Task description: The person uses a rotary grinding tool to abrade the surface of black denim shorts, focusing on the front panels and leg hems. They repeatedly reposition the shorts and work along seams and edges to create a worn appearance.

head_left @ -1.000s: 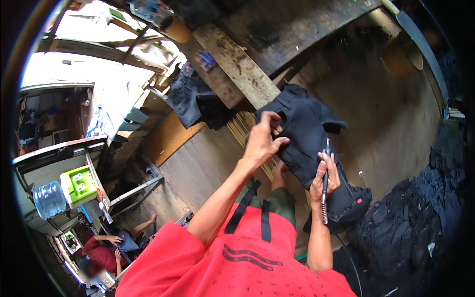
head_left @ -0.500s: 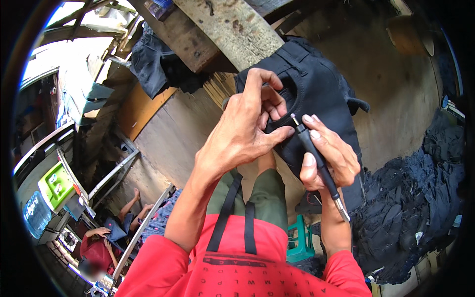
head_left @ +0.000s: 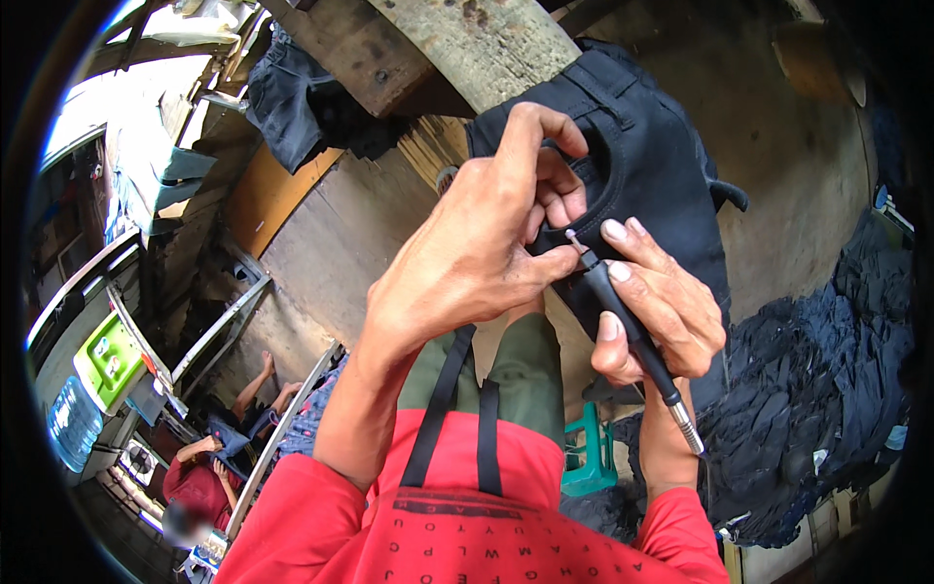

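Observation:
Dark trousers (head_left: pixel 647 146) hang draped over the end of a wooden board, their curved front pocket opening facing me. My left hand (head_left: pixel 496 214) has its fingers curled inside that opening and pinches the pocket edge with the thumb. A slim black rotary-tool handpiece (head_left: pixel 637 336) with a small pale-tipped metal bit is gripped in my right hand (head_left: pixel 671 302). The bit's tip is at the pocket edge, just beside my left thumb; whether it touches the cloth I cannot tell. Behind the handle runs a ribbed metal sleeve with a thin cable.
The pale, stained board (head_left: pixel 486 49) juts in from above. Another dark garment (head_left: pixel 297 102) hangs to its left. Dark garments (head_left: pixel 808 399) are heaped at the right. A green plastic stool (head_left: pixel 589 453) stands below my right hand. At lower left, a seated person (head_left: pixel 199 482) handles cloth.
My right hand and the handpiece sit slightly farther right and lower, the bit still by the pocket edge. The whole view has shifted a little. Both grips are unchanged.

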`<state>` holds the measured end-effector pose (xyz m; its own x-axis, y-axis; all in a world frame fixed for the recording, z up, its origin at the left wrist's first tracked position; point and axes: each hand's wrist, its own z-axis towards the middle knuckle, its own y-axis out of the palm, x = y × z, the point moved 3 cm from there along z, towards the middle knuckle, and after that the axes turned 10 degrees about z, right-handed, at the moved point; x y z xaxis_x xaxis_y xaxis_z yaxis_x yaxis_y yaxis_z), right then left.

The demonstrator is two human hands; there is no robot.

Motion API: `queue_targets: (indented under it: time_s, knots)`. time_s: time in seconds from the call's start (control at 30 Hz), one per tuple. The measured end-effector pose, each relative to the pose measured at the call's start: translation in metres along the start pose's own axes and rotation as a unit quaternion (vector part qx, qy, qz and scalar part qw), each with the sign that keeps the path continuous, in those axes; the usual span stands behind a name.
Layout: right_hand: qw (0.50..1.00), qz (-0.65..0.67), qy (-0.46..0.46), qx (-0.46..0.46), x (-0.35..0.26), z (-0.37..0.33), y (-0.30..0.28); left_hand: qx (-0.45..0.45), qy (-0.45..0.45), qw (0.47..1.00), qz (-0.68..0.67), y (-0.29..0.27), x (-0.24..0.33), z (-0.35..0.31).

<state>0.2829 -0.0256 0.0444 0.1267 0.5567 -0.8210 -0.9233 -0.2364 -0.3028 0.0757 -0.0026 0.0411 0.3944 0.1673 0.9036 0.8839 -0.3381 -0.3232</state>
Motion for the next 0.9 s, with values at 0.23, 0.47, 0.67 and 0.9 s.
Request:
queue_targets:
  time_s: [0.23,0.47,0.67,0.9]
  knots:
    - [1.000,0.004,0.007,-0.009,0.0013,-0.0004,0.0011,0.000,-0.002,1.000,0.000,0.0004,-0.0022,-0.0007]
    - [0.999,0.001,-0.008,-0.037,0.0014,0.0002,-0.0007,0.006,0.000,1.000,0.003,0.0010,-0.0017,-0.0005]
    - [0.999,0.001,0.020,-0.026,-0.0008,-0.0007,-0.0010,0.019,0.010,1.000,-0.003,0.0034,-0.0022,-0.0028]
    - [0.999,0.003,0.041,-0.002,-0.0013,0.0013,-0.0015,0.026,0.015,1.000,0.001,0.0062,-0.0038,-0.0032]
